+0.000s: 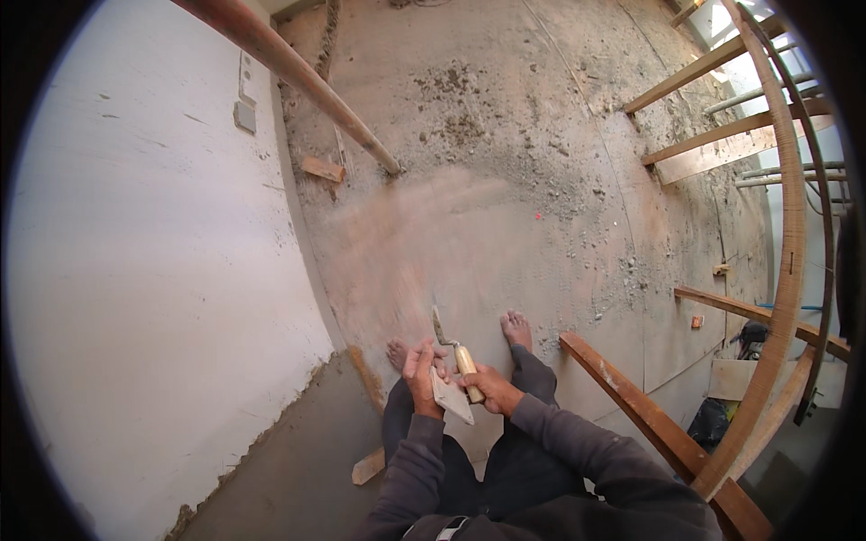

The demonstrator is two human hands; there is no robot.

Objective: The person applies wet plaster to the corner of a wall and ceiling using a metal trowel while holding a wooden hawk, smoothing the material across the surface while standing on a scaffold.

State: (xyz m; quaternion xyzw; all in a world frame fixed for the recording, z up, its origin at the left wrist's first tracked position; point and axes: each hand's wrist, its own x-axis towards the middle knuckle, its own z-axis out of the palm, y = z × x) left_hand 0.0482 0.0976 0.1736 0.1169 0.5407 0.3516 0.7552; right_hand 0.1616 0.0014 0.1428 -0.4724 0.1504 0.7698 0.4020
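My left hand [422, 377] grips a pale, flat plate [452, 399] by its upper part, its fingers raised along the edge. Just right of it, my right hand [483, 388] is closed round the wooden handle [466, 370] of a small trowel, whose narrow blade [437, 321] points up and away from me. The trowel and plate are close together in front of my legs, above my two bare, dusty feet [516, 328] on the floor. What the plate is made of I cannot make out.
A white wall [144, 270] is left, with a broken edge beside grey render [271, 478]. A leaning pole [298, 72], a wooden block [323, 169], dusty floor [469, 225] with rubble, and wooden props [785, 225] and beams [622, 397] on the right surround me.
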